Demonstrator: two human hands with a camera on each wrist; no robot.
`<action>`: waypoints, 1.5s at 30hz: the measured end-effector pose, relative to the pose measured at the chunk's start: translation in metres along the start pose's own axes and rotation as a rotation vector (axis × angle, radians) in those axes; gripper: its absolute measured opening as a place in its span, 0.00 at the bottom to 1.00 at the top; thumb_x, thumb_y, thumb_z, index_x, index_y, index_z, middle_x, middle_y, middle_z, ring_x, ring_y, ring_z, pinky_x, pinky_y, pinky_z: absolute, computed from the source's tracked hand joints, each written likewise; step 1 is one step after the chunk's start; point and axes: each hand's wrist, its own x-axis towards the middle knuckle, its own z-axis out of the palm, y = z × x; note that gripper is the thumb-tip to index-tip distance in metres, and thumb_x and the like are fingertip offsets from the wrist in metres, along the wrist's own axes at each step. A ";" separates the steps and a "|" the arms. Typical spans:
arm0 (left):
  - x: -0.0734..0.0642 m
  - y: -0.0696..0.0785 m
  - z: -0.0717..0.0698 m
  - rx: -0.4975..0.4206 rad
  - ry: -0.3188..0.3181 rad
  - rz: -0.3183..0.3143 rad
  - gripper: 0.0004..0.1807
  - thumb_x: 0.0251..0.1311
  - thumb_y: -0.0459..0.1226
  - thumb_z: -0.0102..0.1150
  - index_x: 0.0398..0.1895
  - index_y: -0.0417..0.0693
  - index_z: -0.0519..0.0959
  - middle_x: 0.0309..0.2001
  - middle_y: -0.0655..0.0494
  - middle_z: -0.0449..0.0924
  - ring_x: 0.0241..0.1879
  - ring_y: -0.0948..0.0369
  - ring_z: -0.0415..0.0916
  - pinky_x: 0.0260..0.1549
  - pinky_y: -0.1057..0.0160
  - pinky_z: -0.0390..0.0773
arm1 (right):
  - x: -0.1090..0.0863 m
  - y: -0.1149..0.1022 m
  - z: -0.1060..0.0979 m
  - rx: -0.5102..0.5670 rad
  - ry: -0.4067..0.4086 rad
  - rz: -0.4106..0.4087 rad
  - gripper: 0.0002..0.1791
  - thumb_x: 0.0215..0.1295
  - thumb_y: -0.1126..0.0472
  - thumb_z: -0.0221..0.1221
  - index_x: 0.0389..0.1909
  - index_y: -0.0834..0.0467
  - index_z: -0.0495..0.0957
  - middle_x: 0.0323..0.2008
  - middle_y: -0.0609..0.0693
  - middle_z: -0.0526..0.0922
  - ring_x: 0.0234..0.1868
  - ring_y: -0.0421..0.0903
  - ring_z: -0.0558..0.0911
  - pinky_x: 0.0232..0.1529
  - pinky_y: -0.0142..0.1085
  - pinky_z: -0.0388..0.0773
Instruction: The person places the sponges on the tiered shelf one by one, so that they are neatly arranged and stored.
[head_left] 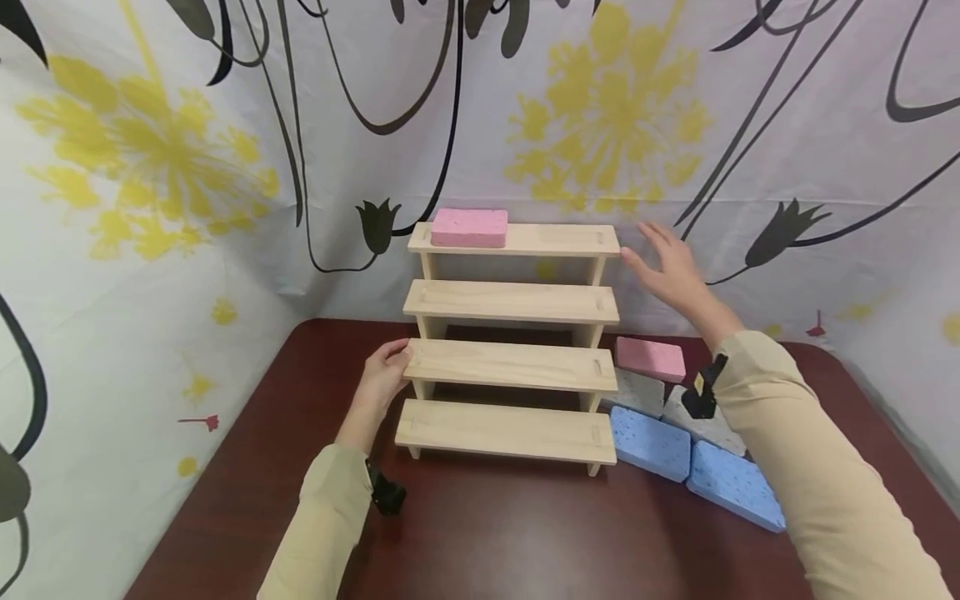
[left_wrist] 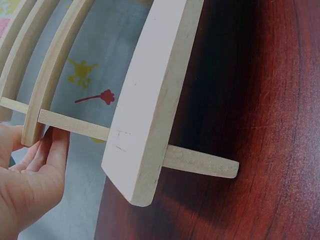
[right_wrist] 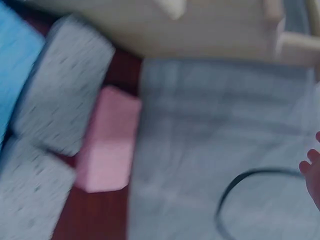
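A light wooden stepped rack (head_left: 510, 364) with several tiers stands on the dark table. My left hand (head_left: 384, 375) holds the left end of its second tier from the bottom; the left wrist view has the fingers (left_wrist: 56, 155) curled under that board. On the left part of the top tier lies a pink sponge (head_left: 469, 228). My right hand (head_left: 672, 271) is raised beside the right end of the top tier, fingers spread and holding nothing. In the right wrist view, only fingertips show at the right edge.
Right of the rack, under and beside my right forearm, lie a second pink sponge (head_left: 650, 359), a pair of grey sponges (head_left: 636, 392) and a pair of blue sponges (head_left: 650, 442). Close behind the rack hangs a white flower-patterned cloth (head_left: 480, 150). The dark red table (head_left: 510, 533) extends toward me.
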 end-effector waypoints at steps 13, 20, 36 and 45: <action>0.000 0.010 -0.012 0.004 0.011 0.016 0.23 0.68 0.39 0.43 0.64 0.45 0.62 0.61 0.40 0.66 0.58 0.50 0.67 0.60 0.54 0.67 | -0.028 0.072 0.026 -0.042 -0.084 0.098 0.39 0.70 0.40 0.31 0.69 0.67 0.46 0.66 0.74 0.47 0.66 0.72 0.48 0.63 0.65 0.43; 0.001 0.011 -0.013 -0.011 0.017 0.018 0.23 0.68 0.39 0.43 0.64 0.44 0.62 0.60 0.40 0.67 0.56 0.51 0.68 0.60 0.54 0.68 | -0.044 0.103 0.040 -0.118 -0.280 0.142 0.40 0.71 0.40 0.29 0.69 0.67 0.37 0.67 0.74 0.39 0.65 0.75 0.42 0.61 0.68 0.40; -0.003 0.005 -0.009 0.003 0.001 0.021 0.22 0.68 0.38 0.43 0.64 0.43 0.61 0.61 0.39 0.66 0.57 0.51 0.68 0.59 0.54 0.68 | -0.063 0.123 0.054 -0.174 -0.576 0.165 0.52 0.60 0.43 0.54 0.67 0.73 0.38 0.66 0.75 0.37 0.64 0.75 0.38 0.57 0.72 0.38; -0.003 -0.001 -0.004 0.015 -0.013 0.027 0.21 0.68 0.36 0.42 0.63 0.42 0.63 0.60 0.38 0.67 0.56 0.50 0.69 0.59 0.53 0.69 | -0.074 0.133 0.072 -0.042 -0.520 0.177 0.50 0.61 0.53 0.57 0.66 0.77 0.36 0.63 0.80 0.40 0.63 0.75 0.45 0.61 0.67 0.45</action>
